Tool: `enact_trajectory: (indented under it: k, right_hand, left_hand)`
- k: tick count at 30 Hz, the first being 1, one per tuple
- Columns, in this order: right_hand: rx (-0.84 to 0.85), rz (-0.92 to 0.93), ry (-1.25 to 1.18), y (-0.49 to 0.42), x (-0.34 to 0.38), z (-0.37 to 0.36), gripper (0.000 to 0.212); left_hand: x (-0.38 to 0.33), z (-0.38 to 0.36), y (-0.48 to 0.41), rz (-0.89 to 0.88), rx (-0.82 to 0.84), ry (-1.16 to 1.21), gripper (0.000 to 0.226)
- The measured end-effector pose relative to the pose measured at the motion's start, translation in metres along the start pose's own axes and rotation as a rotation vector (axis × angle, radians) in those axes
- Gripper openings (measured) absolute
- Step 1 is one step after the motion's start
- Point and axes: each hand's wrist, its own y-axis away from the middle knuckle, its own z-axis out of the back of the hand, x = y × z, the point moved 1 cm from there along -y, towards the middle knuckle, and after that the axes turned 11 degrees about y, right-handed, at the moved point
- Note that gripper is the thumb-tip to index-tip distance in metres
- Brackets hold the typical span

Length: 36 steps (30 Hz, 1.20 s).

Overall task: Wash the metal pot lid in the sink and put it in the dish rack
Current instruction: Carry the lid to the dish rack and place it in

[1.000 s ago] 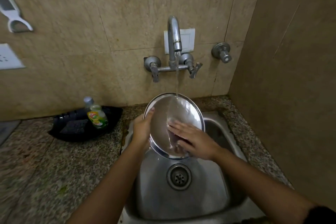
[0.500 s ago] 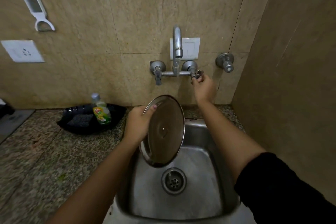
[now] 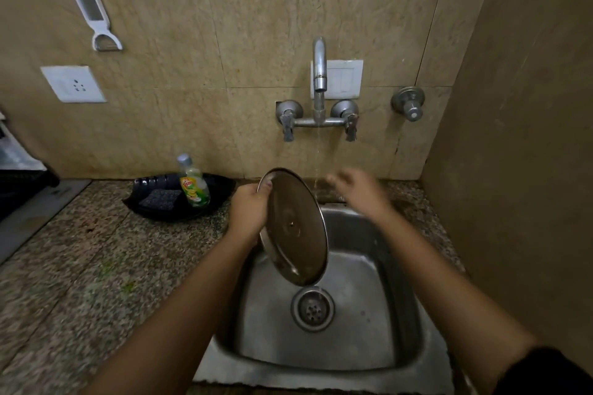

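Gripping the metal pot lid (image 3: 293, 228) by its upper left rim, the left hand (image 3: 248, 213) holds it on edge, tilted, above the steel sink (image 3: 378, 340). Fingers closed around the rim; thumb tip visible on the lid's face near the top. Lid's lower edge hangs above the drain (image 3: 313, 308), with water dripping from it. Right hand (image 3: 356, 187) is blurred, raised over the sink's back edge, just right of the lid and not touching it; fingers spread and empty. Thin trickle of water falls from the tap (image 3: 319, 74) between the two hands. On the granite tabletop (image 3: 80, 266), left of the sink: a black tray (image 3: 221, 189) carrying a dish soap bottle (image 3: 194, 184) and a dark scrub pad (image 3: 160, 199).
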Motion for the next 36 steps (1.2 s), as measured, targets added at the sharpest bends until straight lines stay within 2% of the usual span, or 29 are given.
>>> enact_trajectory:
  k: [2,3,4,6,7,9,11,13,15,18,23,25,30,34,36]
  right_hand:
    - [0.388,0.11,-0.228,0.055,0.015,-0.021,0.037]
    - [0.484,0.153,-0.296,0.078,0.02,-0.031,0.039]
    - [0.511,0.204,-0.3,0.096,0.023,-0.038,0.045]
    - [0.386,0.316,-0.086,0.116,0.02,-0.054,0.058]
    - [0.248,0.354,0.061,0.121,0.019,-0.059,0.056]
    - [-0.074,0.387,0.237,0.122,0.018,-0.061,0.039]
    - [-0.248,0.29,0.23,0.113,0.016,-0.056,0.022]
    - [-0.255,0.125,0.136,0.1,0.013,-0.046,0.013]
    - [-0.206,0.013,0.048,0.088,0.008,-0.038,0.017]
    - [-0.221,-0.067,-0.068,0.082,0.004,-0.036,0.015]
    - [-0.276,-0.131,-0.338,0.082,0.015,-0.049,0.013]
    - [-0.291,-0.112,-0.541,0.076,0.039,-0.049,0.016]
    - [-0.346,-0.129,-1.006,0.035,0.127,-0.067,0.018]
    - [-0.303,-0.192,-1.238,-0.003,0.221,-0.112,0.026]
    - [-0.312,-0.227,-1.318,-0.01,0.238,-0.114,0.027]
  left_hand:
    - [0.004,-0.001,-0.004,0.103,-0.013,0.009,0.044]
    - [0.005,-0.002,-0.005,0.153,-0.022,0.01,0.04]
    - [0.005,-0.003,-0.004,0.208,-0.033,0.018,0.036]
    - [0.004,-0.004,0.0,0.332,-0.046,0.094,0.023]
    - [0.005,-0.005,0.003,0.405,-0.043,0.165,0.017]
    - [0.005,-0.004,0.009,0.545,-0.001,0.316,0.013]
    - [0.006,0.0,0.013,0.65,0.093,0.424,0.029]
    - [0.011,0.007,0.011,0.668,0.194,0.401,0.05]
    - [0.015,0.013,0.014,0.653,0.238,0.318,0.054]
    - [0.028,0.024,0.016,0.595,0.231,0.226,0.045]
    - [0.044,0.059,0.003,0.515,0.099,0.262,0.027]
    - [0.042,0.077,-0.011,0.434,0.018,0.326,0.034]
    - [0.02,0.156,-0.049,0.257,-0.085,0.312,0.03]
    - [0.005,0.26,-0.086,0.112,-0.157,0.338,0.03]
    - [0.003,0.281,-0.095,0.087,-0.161,0.299,0.026]
